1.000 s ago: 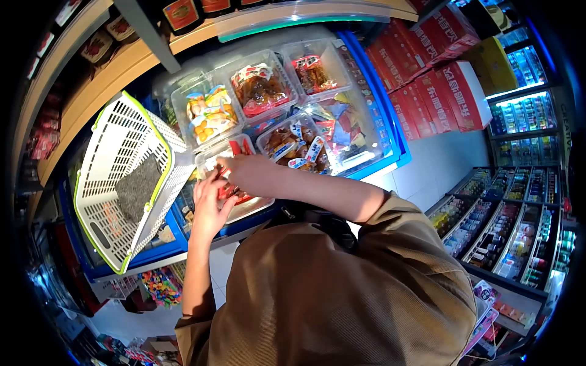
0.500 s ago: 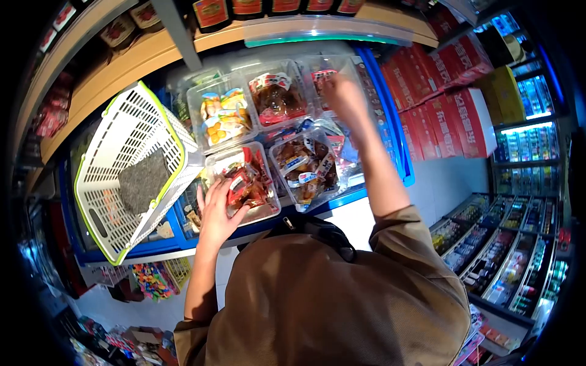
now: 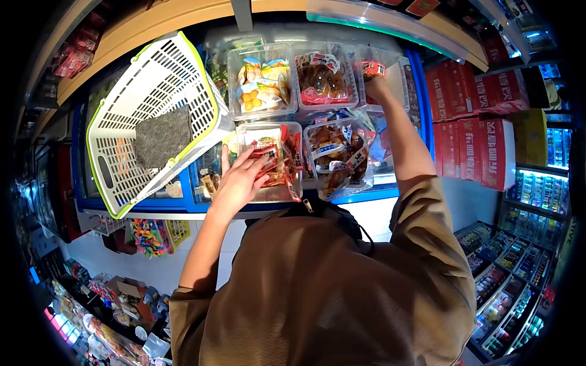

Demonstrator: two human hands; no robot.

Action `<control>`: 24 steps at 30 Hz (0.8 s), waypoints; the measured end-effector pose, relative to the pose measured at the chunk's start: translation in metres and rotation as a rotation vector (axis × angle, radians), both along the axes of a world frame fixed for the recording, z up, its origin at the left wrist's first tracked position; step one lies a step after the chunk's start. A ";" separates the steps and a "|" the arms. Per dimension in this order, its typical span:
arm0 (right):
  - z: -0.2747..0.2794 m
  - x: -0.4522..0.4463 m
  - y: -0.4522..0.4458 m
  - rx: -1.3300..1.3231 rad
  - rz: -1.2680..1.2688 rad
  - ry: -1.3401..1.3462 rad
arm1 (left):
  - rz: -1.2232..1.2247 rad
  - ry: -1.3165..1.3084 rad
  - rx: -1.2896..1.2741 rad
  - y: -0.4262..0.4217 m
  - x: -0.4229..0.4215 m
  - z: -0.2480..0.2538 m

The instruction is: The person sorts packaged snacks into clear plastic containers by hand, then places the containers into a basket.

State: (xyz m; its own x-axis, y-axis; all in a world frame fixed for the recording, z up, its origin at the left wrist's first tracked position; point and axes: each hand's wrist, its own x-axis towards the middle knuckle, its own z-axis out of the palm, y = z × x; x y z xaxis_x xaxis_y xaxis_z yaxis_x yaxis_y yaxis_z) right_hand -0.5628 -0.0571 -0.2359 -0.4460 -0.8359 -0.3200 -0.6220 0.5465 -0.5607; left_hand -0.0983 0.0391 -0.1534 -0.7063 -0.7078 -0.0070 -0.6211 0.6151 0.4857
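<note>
My left hand (image 3: 240, 183) lies over a clear tub (image 3: 249, 129), its fingers spread on red snack packets (image 3: 282, 163). My right hand (image 3: 378, 89) reaches into the far-right clear tub (image 3: 397, 91); its fingers are partly hidden, closed at a red-and-white packet (image 3: 372, 68). Nearer to me stands a tub of brown vacuum-packed food (image 3: 337, 155) with white and blue labels. Behind it is a tub of brown packs (image 3: 320, 76) with red-and-white labels. Yellow-and-white packets (image 3: 264, 84) fill the tub at the back left.
A white basket with a green rim (image 3: 215, 113) leans at the left, holding a dark grey cloth-like piece (image 3: 163, 137). The tubs stand on a blue-edged freezer (image 3: 421, 91). Red cartons (image 3: 470, 146) are stacked at the right. A wooden shelf (image 3: 183, 18) runs along the back.
The view has shifted, so the tubs appear further right and higher. My right hand has lowered into the far-right tub beside the red packet. My left hand stays at the red packets, which have shifted.
</note>
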 end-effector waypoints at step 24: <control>0.106 0.270 0.140 -0.571 0.794 -0.465 | -0.097 0.191 0.137 -0.030 0.026 -0.005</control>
State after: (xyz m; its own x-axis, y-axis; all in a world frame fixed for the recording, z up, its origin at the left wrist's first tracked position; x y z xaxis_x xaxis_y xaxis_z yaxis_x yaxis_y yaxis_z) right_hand -0.2932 0.0831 -0.1295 0.3531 -0.9116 0.2103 -0.3435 -0.3354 -0.8772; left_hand -0.0724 0.0089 -0.1584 -0.7688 -0.6381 0.0417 -0.4514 0.5878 0.6714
